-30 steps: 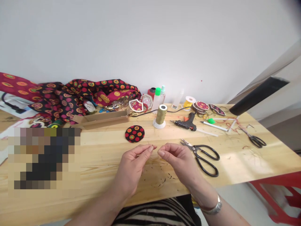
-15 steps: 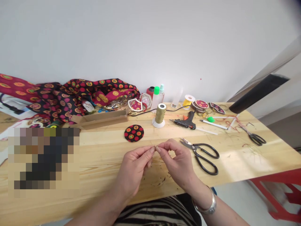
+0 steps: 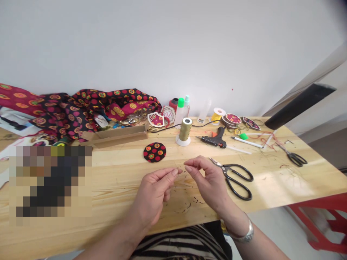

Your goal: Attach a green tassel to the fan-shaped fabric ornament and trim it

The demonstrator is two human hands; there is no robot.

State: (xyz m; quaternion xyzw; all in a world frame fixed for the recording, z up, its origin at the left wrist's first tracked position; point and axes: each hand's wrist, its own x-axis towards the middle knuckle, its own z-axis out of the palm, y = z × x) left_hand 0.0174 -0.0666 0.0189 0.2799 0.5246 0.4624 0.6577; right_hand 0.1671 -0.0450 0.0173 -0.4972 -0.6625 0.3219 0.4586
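Above the wooden table, my left hand (image 3: pixel 158 193) is closed in a pinch of thumb and forefinger; what it holds, if anything, is too small to make out. Facing it, a small gap away, my right hand (image 3: pixel 207 180) has thumb and forefinger pinched together too, and any thread between them is not discernible. Just beyond the left hand lies a round black fabric disc (image 3: pixel 154 152) with red and yellow flowers. Black-handled scissors (image 3: pixel 233 175) rest right beside my right hand. A cone of gold thread (image 3: pixel 185 130) stands upright farther back.
A glue gun (image 3: pixel 215 139) lies behind the scissors. Patterned cloth (image 3: pixel 62 112) is heaped at the back left beside an open cardboard box (image 3: pixel 116 137). A second pair of scissors (image 3: pixel 295 158) and a white pen (image 3: pixel 246 141) lie at right. A red stool (image 3: pixel 320 220) stands below.
My fingertips have parted: the right hand has drawn slightly up and right from the left, which stays almost in place. The view has shifted a little.
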